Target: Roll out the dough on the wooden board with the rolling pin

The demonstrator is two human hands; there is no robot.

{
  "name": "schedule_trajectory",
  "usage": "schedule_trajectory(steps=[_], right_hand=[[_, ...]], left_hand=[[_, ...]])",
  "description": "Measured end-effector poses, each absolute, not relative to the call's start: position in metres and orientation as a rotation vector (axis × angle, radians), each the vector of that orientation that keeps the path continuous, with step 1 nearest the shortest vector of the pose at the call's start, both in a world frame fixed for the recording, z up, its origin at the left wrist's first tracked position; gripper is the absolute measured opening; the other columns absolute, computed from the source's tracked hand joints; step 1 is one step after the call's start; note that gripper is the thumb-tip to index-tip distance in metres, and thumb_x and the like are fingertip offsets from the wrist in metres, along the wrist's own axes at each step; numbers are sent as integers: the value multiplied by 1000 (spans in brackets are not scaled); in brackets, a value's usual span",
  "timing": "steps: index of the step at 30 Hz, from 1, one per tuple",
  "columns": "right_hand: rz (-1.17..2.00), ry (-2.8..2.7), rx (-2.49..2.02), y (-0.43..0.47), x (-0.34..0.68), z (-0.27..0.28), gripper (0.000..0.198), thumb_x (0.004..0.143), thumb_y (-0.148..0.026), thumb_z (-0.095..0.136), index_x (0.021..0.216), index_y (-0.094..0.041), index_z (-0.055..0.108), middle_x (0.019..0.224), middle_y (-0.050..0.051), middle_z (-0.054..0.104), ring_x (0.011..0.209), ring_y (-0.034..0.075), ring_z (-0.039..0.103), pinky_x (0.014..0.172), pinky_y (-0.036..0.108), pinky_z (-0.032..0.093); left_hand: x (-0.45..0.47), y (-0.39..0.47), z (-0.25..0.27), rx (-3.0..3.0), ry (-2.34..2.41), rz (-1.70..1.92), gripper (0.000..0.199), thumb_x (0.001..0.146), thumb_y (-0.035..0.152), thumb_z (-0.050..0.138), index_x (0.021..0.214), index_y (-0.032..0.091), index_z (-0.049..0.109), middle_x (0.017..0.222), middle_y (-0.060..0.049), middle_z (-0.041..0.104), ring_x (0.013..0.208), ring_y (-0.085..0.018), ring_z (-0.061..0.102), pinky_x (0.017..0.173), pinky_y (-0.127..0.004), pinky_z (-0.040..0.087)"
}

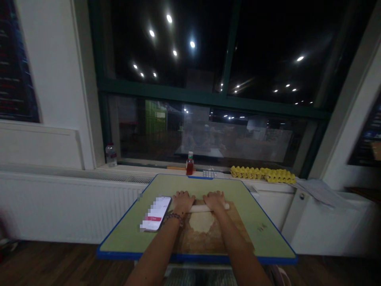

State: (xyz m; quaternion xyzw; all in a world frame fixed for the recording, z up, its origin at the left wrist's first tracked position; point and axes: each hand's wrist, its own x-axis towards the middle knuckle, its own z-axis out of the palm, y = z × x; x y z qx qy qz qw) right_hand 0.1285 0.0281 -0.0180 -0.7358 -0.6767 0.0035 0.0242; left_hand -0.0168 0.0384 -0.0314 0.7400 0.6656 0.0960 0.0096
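Note:
A pale rolling pin (199, 208) lies crosswise at the far part of a brown board (205, 245). My left hand (183, 201), with a beaded bracelet at the wrist, grips its left end. Near the other end, my right hand (214, 200) is closed over the pin, whose tip shows just past it. The fingers of both hands curl over the far side. Just on the near side of the pin, a flat, uneven sheet of dough (201, 223) is spread on the board.
The green table (264, 214) has a blue edge. A lit phone (157, 216) lies left of the board. On the sill behind stand a bottle of red liquid (189, 165), yellow egg cartons (262, 174) and a clear plastic bottle (111, 155). Papers (321, 192) lie at the right.

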Motion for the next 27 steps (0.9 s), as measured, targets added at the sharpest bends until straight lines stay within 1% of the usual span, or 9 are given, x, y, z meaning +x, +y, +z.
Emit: schedule_trajectory(steps=[3,9,12,17,22,27], right_hand=[[-22,-2078,-2271,29,129,-18,48,92,-38,34,112,-15,70,124,16,65,120,32,53,101,46,31],[-68,-2073,-2241,34,131,-26,47,92,-39,34,108,-17,72,120,15,67,118,32,54,99,46,33],[-63,-2064,-2247,34,131,-27,46,93,-39,34,110,-18,72,122,14,66,119,31,54,99,45,33],[-65,-2074,-2258,31,130,-23,47,93,-39,34,110,-16,72,121,15,67,119,32,53,99,44,33],[-101,-2144,-2230,26,129,-19,47,94,-35,33,110,-15,71,121,15,66,116,32,55,98,45,35],[-110,-2192,-2214,24,128,-18,45,93,-33,33,113,-15,70,123,15,65,118,33,54,97,46,35]], left_hand=[[-16,38,-32,2285,2107,334,44,92,44,35,111,21,68,123,-15,63,119,-32,51,93,-46,40],[-16,35,-26,2257,2090,310,45,92,44,35,111,18,67,124,-17,62,120,-32,51,93,-44,40],[-16,33,-25,2287,2072,292,45,93,43,33,110,19,67,125,-16,62,119,-32,51,93,-45,41],[-16,33,-26,2312,2077,312,47,92,43,33,109,15,67,123,-18,62,118,-33,52,92,-45,41],[-16,33,-26,2324,2066,262,47,93,43,32,112,19,67,126,-17,61,120,-33,51,93,-46,41],[-17,34,-26,2322,2048,245,46,93,43,31,111,21,68,125,-16,61,120,-33,50,94,-47,40]])
